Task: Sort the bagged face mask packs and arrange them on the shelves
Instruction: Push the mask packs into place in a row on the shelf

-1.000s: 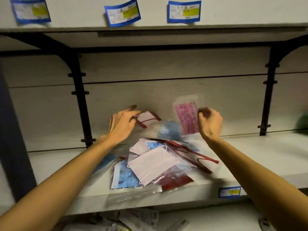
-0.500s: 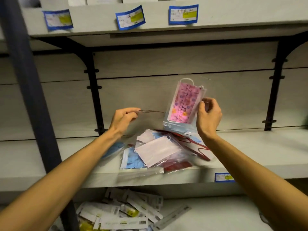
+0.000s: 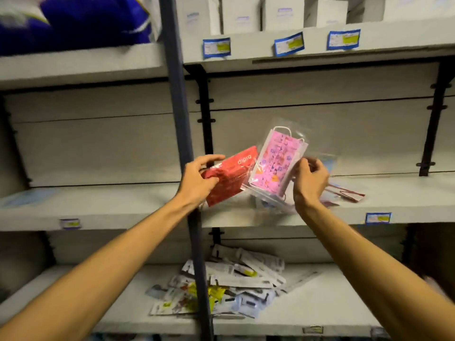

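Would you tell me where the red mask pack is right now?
Centre of the head view: the left hand holds the red mask pack above the middle shelf, beside the pink pack.

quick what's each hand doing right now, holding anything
Left hand: closed, gripping the red mask pack.
Right hand: closed, pinching the pink patterned mask pack by its lower edge.

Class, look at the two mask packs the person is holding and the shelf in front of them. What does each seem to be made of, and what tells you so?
Pink mask pack: clear glossy plastic bag, shown by glare and creases; the masks inside look like soft printed nonwoven fabric. Red mask pack: also glossy clear film, wrinkled where the left hand grips it. Shelf: matte pale board, probably painted metal or laminate; unclear which.
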Demonstrator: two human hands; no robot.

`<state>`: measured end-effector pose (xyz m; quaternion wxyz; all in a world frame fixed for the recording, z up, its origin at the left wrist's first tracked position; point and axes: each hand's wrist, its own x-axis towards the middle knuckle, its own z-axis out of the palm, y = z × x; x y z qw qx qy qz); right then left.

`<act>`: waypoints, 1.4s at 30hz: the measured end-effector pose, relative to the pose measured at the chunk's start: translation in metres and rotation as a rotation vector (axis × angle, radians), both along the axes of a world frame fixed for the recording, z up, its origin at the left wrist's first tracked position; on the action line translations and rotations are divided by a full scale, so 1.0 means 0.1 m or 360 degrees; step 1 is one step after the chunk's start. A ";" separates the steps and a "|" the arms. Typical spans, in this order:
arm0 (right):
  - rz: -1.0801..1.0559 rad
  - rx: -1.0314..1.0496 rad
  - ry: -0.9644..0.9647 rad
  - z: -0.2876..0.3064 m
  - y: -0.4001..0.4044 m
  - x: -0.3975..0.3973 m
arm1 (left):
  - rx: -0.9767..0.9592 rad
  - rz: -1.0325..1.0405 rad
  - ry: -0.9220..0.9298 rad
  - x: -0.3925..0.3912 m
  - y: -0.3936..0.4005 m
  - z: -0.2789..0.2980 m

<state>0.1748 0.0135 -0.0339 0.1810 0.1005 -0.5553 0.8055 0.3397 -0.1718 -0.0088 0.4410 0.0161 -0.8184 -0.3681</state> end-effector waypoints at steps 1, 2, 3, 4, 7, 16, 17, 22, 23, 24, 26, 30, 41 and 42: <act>0.0019 0.0003 -0.0010 -0.03 -0.12 0.19 | 0.0012 -0.0001 -0.0015 0.21 -0.07 -0.03; 0.0033 0.0000 -0.0019 -0.06 -0.25 0.37 | 0.0042 0.0004 -0.0047 0.41 -0.16 -0.08; 0.0051 -0.0001 -0.0024 -0.09 -0.38 0.56 | 0.0083 0.0017 -0.0072 0.61 -0.28 -0.13; 0.0084 0.0009 -0.0019 -0.12 -0.51 0.73 | 0.0133 0.0045 -0.0081 0.79 -0.41 -0.17; 0.0284 0.0122 0.0058 -0.18 -0.99 1.22 | 0.0416 0.0135 -0.0049 1.28 -0.85 -0.27; 0.0723 0.0397 0.0306 -0.39 -2.51 2.11 | 0.1162 0.0404 0.0215 2.13 -2.18 -0.55; 0.0743 0.0428 0.0300 -0.39 -2.70 2.11 | 0.1165 0.0424 0.0217 2.17 -2.33 -0.56; 0.0822 0.0506 0.0154 -0.41 -3.72 2.00 | 0.1010 0.0627 0.0137 2.22 -3.16 -0.61; 0.0851 0.0534 0.0124 -0.40 -3.93 1.96 | 0.0990 0.0668 0.0093 2.19 -3.34 -0.60; 0.0888 0.0563 0.0095 -0.41 -4.15 1.91 | 0.0969 0.0706 0.0035 2.17 -3.53 -0.59; 0.0953 0.0640 0.0061 -0.40 -4.55 1.80 | 0.0825 0.0853 -0.0085 2.12 -3.91 -0.59; 0.0945 0.0866 0.0036 -0.41 -5.17 1.63 | 0.0200 0.1230 -0.0489 2.13 -4.54 -0.71; 0.0777 0.2081 0.0896 -0.48 -5.93 1.80 | -0.0664 0.0777 -0.1362 1.87 -5.47 -0.70; 0.0800 0.2183 0.0889 -0.54 -5.98 1.83 | -0.0692 0.0813 -0.1344 1.84 -5.53 -0.70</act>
